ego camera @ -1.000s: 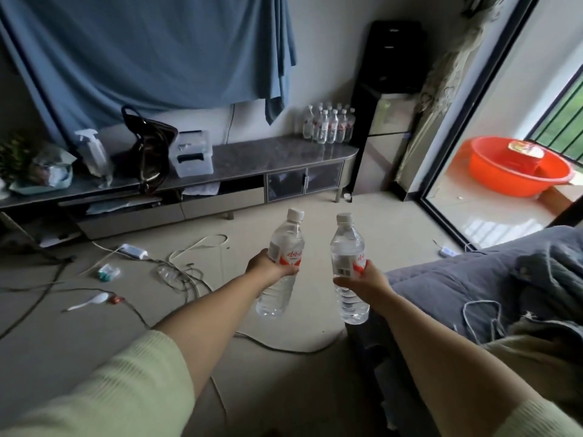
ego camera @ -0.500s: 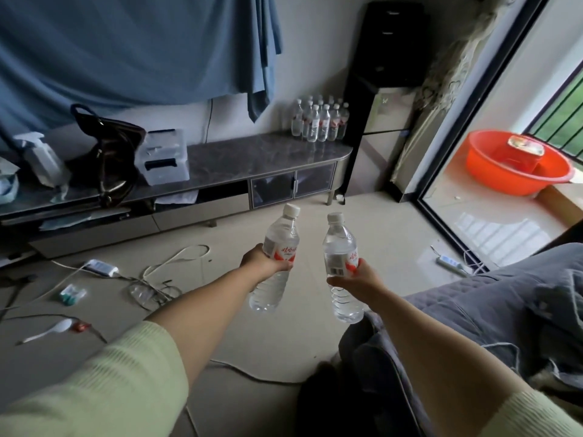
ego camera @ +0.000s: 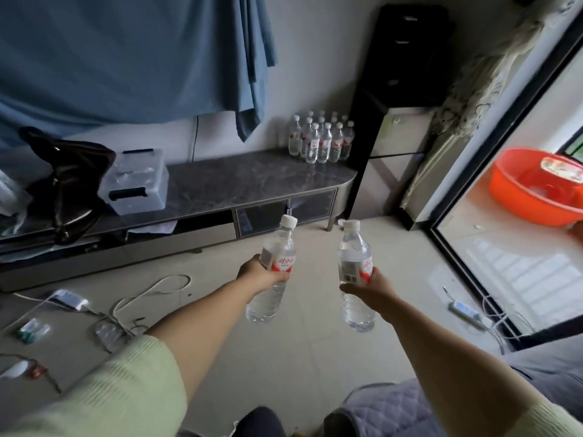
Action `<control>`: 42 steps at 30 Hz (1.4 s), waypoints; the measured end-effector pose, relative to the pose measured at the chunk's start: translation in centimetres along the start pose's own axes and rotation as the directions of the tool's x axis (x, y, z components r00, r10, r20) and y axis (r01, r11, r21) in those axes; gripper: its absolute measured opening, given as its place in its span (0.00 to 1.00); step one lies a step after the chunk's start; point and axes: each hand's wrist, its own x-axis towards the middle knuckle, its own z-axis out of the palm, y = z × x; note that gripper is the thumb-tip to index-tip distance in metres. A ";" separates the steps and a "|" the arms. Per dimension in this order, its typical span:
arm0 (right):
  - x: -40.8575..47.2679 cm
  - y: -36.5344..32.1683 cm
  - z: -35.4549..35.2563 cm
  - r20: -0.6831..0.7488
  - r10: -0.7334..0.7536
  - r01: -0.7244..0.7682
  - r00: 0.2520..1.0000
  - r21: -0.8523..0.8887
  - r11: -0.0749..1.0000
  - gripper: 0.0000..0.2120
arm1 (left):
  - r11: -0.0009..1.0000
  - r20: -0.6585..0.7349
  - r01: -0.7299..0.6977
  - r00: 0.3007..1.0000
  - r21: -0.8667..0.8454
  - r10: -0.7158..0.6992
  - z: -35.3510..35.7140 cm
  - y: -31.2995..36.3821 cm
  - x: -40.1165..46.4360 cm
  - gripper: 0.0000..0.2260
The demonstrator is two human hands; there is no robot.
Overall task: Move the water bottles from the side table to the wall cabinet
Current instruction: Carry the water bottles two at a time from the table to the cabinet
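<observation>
Clear bottles (ego camera: 355,272) with white caps and red labels, orange basin (ego camera: 517,197), blue cloth (ego camera: 126,58), grey marbled cabinet top (ego camera: 239,178).

Daylight came in from your right through the glass door (ego camera: 517,247); the balcony floor (ego camera: 511,272) beyond it was near blown out, with pale glare stripes. The room itself was dim and flat, and the curtain (ego camera: 126,58) and black cabinet (ego camera: 407,55) went murky. Shadows on the tiles (ego camera: 309,342) were soft. You got wide-angle bowing on the door frame and the edges. Motion blur smeared the sleeve (ego camera: 104,395) and the left-side floor clutter; the bottles (ego camera: 355,269) in hand stayed fairly sharp.
</observation>
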 end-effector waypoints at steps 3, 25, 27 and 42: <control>3.5 -0.7 -0.9 -0.002 0.022 -0.022 1.000 0.002 1.000 0.26 | 1.000 0.027 0.007 1.000 0.010 -0.007 0.5 2.4 3.3 0.26; 36.0 -16.3 -1.2 -0.033 0.113 -0.106 0.993 0.165 0.981 0.27 | 0.998 0.048 0.063 0.997 0.009 -0.063 -6.4 21.4 38.9 0.17; 39.5 -17.2 -2.0 -0.025 0.118 -0.113 0.993 0.157 0.981 0.25 | 0.997 0.074 0.073 0.994 0.025 -0.074 -5.6 22.9 41.9 0.17; 66.5 -21.7 -4.7 0.056 0.218 -0.225 0.974 0.250 0.942 0.29 | 0.957 0.020 0.227 0.974 -0.182 -0.228 -0.8 31.8 61.2 0.21</control>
